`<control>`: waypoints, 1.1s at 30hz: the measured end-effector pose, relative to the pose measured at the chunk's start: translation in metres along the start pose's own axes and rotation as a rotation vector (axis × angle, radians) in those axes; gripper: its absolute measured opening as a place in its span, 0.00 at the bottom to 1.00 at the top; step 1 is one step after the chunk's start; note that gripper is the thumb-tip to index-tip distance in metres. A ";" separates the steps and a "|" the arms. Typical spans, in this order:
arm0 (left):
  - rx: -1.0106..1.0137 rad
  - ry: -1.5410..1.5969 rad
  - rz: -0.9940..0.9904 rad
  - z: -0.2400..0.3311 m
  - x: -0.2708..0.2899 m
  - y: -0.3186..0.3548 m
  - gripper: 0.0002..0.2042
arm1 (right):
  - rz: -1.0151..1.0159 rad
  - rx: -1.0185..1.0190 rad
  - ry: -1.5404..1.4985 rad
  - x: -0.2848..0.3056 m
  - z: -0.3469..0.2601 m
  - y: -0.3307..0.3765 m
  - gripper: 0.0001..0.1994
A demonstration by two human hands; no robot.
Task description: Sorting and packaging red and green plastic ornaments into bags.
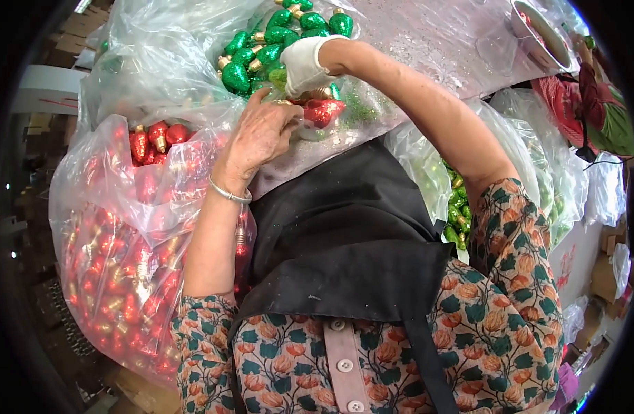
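Glittery red bulb-shaped ornaments [323,112] with gold caps lie at the near edge of the table. My bare left hand [261,134], a bangle on its wrist, has its thumb and a finger closed at one of them; another finger points forward. Just beyond, my right hand [305,67] in a white glove curls downward, its fingertips mostly hidden. A lighter green bulb ornament [278,79] shows at the glove's left edge; whether the glove grips it is unclear. Several dark green glitter bulb ornaments [268,52] with gold caps are heaped beyond both hands.
A large clear bag of red bulb ornaments [134,276] stands at my left. Clear plastic sheeting [158,62] lies behind it. Bags of green ornaments [458,207] are at my right. A white basin [541,34] sits far right, near another person [607,114]. Glitter covers the table [427,41].
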State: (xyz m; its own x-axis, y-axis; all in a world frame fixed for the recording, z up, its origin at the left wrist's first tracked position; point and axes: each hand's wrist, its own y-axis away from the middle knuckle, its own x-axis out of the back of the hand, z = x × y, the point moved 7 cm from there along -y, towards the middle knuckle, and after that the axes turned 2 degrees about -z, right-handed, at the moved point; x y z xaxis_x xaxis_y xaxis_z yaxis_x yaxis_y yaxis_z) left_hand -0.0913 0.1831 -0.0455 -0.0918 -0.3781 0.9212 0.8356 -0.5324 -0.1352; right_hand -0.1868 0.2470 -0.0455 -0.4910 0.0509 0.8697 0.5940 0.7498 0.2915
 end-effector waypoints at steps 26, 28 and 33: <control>0.006 -0.092 -0.113 0.004 -0.004 -0.017 0.03 | -0.161 -0.148 0.398 -0.005 -0.007 0.012 0.13; 0.025 -0.066 -0.139 0.004 -0.008 -0.018 0.04 | -0.103 -0.140 0.413 -0.015 0.001 0.005 0.13; -0.045 -0.130 -0.060 0.004 -0.013 -0.020 0.06 | 0.086 -0.089 0.424 -0.014 0.003 0.002 0.13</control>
State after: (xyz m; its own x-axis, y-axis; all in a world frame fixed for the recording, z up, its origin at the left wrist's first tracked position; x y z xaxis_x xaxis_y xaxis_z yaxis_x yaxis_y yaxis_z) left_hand -0.1049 0.2014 -0.0536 -0.0676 -0.2444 0.9673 0.8052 -0.5858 -0.0918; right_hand -0.1811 0.2495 -0.0580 -0.1436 -0.1785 0.9734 0.6827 0.6943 0.2280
